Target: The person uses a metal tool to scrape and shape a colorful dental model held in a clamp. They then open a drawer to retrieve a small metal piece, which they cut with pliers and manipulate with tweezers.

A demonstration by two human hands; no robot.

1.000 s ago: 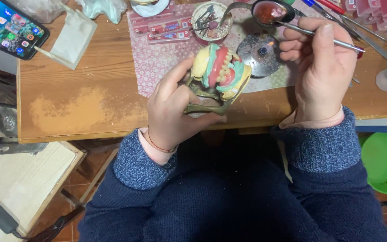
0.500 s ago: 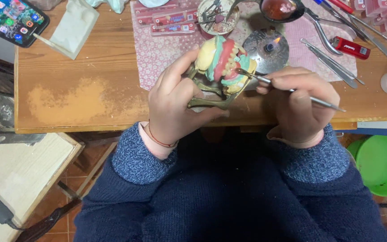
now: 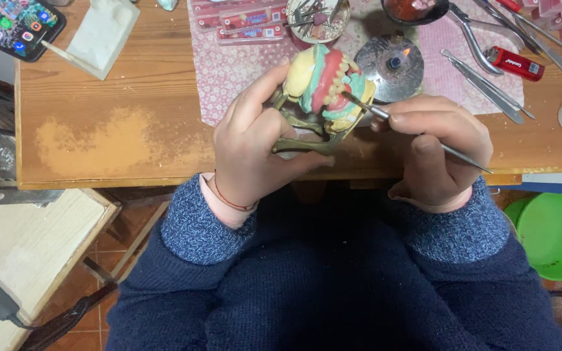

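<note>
My left hand (image 3: 258, 146) grips a dental model (image 3: 325, 88) on a brass-coloured hinged frame, held over the near edge of the wooden table (image 3: 118, 97). The model has yellow plaster, green and red wax and rows of teeth. My right hand (image 3: 437, 146) holds a thin metal tool (image 3: 411, 130) like a pen. Its tip touches the wax on the right side of the model. A small burner with a lit flame (image 3: 395, 62) sits on a round metal base just behind the model.
A patterned pink cloth (image 3: 242, 65) carries a round tin of small tools (image 3: 317, 16), red packets, a dark bowl (image 3: 414, 8), tweezers (image 3: 486, 81) and a red lighter (image 3: 515, 63). A phone (image 3: 8, 26) and white block (image 3: 102, 36) lie far left. A green bowl (image 3: 554, 234) sits lower right.
My right hand came down from the bowl at the back and brought the metal tool's tip to the model's wax. My left hand kept holding the model.
</note>
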